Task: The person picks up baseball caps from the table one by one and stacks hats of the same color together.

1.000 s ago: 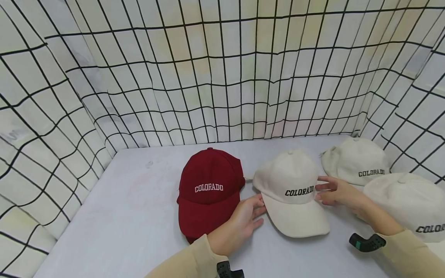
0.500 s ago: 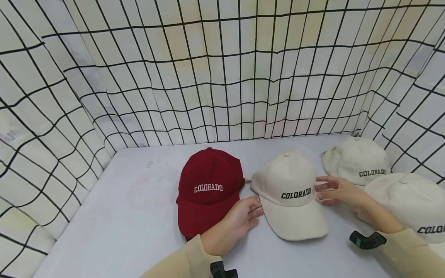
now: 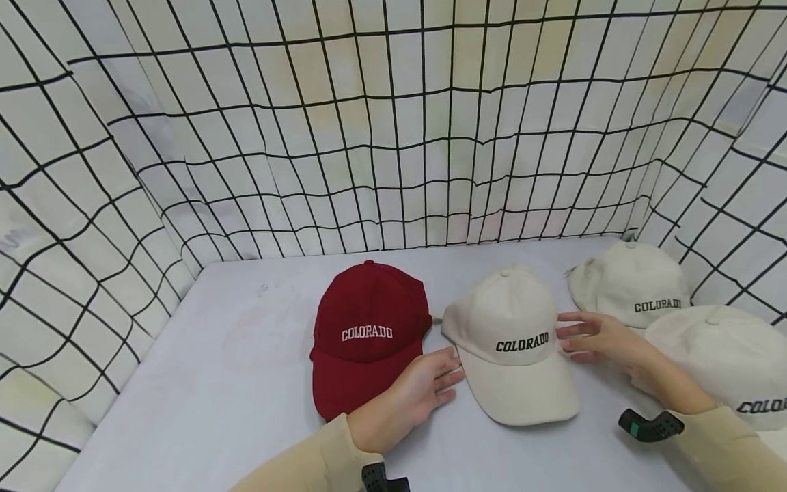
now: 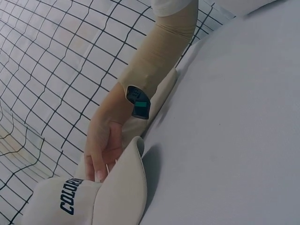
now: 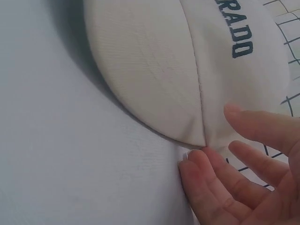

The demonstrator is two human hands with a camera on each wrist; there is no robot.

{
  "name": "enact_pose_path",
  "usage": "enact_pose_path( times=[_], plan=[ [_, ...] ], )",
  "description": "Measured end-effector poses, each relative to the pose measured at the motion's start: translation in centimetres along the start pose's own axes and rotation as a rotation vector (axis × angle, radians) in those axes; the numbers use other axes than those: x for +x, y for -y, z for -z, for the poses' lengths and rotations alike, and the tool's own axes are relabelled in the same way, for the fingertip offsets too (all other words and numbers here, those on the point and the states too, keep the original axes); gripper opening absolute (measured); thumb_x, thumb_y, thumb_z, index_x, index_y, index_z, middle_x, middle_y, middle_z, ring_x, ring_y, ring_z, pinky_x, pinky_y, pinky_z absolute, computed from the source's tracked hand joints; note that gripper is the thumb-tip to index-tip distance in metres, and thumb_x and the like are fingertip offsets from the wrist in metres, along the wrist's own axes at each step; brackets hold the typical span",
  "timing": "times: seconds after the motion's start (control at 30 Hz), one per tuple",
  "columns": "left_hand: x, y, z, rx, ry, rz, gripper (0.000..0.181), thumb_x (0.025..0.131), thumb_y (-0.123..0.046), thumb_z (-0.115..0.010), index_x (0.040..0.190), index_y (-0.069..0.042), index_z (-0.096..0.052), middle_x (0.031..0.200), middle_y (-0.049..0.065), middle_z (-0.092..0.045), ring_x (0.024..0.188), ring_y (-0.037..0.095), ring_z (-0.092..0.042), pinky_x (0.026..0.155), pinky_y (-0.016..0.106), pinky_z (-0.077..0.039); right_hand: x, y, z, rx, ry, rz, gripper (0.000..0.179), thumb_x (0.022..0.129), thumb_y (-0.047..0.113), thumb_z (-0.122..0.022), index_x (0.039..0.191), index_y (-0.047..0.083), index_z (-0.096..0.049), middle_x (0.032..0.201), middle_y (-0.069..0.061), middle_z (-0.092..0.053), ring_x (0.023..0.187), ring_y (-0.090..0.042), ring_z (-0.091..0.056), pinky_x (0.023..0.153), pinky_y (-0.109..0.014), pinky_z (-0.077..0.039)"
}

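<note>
"What is sitting at the centre?"

"A cream cap, standing crown-up on the white desk, right of the middle. Its brim is pointing toward the wearer, and black lettering, COLORADO, is showing across the front."

"What are the hands doing?"

"They are flanking it. The left hand is resting beside the brim's left edge; the right hand is reaching to the cap's right side, fingertips at the brim's corner. Both are lying open, fingers loose, gripping nothing. Whether the left fingertips are touching the cloth, I cannot tell."

"Why that way?"

"Presumably, one hand per side is letting them steady the cap evenly while leaving its lettering uncovered."

"And around it?"

"Just left, a red cap is facing the same way, seemingly forming a row with it. Rightward, a farther cap and a nearer cap, both cream, are sitting close together. Beyond, a black grid over pale sheeting is bordering the desk."
</note>
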State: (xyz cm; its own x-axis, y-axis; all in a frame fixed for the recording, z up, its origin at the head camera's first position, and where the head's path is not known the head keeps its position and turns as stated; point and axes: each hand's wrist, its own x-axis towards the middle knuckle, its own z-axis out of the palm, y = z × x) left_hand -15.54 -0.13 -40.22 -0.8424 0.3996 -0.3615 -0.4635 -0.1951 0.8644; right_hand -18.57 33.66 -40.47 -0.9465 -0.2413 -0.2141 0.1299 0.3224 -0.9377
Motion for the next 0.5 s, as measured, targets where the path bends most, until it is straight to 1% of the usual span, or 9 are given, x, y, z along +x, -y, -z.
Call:
enact_pose_path(
  times=[0.1, 0.2, 0.3, 0.37, 0.5],
  plan=[
    [-0.1, -0.2, 0.1, 0.002, 0.014, -0.003, 0.058, 0.088, -0.008, -0.046, 0.141, 0.006, -0.028, 0.138, 0.023, -0.037, 0.121, 0.034, -0.042, 0.101, 0.052, -0.029, -0.1, 0.2, 0.3, -0.012, 0.0, 0.008, 0.066, 0.085, 0.011, -0.067, 0.137, -0.009, -0.032, 0.122, -0.025, -0.054, 0.097, -0.016, -0.061, 0.079, -0.038, -0.051],
    [-0.7, -0.7, 0.3, -0.004, 0.032, -0.006, 0.059, 0.088, -0.007, -0.046, 0.142, 0.005, -0.026, 0.141, 0.024, -0.033, 0.125, 0.037, -0.038, 0.102, 0.054, -0.026, -0.3, 0.5, 0.5, -0.021, -0.004, 0.033, 0.062, 0.088, 0.012, -0.064, 0.136, -0.01, -0.032, 0.121, -0.026, -0.054, 0.098, -0.019, -0.061, 0.08, -0.038, -0.051],
    [-1.3, -1.7, 0.7, -0.021, 0.055, -0.027, 0.06, 0.088, -0.008, -0.045, 0.143, 0.004, -0.025, 0.144, 0.024, -0.029, 0.128, 0.038, -0.034, 0.104, 0.054, -0.023, -0.5, 0.9, 0.8, -0.036, -0.016, 0.049, 0.059, 0.091, 0.017, -0.061, 0.135, -0.01, -0.034, 0.122, -0.027, -0.053, 0.099, -0.023, -0.06, 0.08, -0.038, -0.051],
    [-1.6, -2.5, 1.0, -0.037, 0.075, -0.052, 0.06, 0.088, -0.008, -0.044, 0.144, 0.003, -0.024, 0.145, 0.023, -0.028, 0.129, 0.038, -0.032, 0.105, 0.053, -0.021, -0.7, 1.2, 1.1, -0.057, -0.024, 0.063, 0.057, 0.092, 0.019, -0.059, 0.135, -0.01, -0.034, 0.122, -0.028, -0.052, 0.1, -0.023, -0.059, 0.081, -0.037, -0.05],
    [-1.8, -4.0, 1.1, -0.067, 0.117, -0.099, 0.058, 0.09, -0.01, -0.042, 0.144, 0.0, -0.025, 0.146, 0.021, -0.027, 0.131, 0.036, -0.032, 0.106, 0.05, -0.021, -1.2, 2.1, 2.1, -0.128, -0.06, 0.092, 0.055, 0.094, 0.022, -0.057, 0.134, -0.009, -0.036, 0.122, -0.023, -0.054, 0.098, -0.017, -0.06, 0.079, -0.034, -0.051]
  ],
)
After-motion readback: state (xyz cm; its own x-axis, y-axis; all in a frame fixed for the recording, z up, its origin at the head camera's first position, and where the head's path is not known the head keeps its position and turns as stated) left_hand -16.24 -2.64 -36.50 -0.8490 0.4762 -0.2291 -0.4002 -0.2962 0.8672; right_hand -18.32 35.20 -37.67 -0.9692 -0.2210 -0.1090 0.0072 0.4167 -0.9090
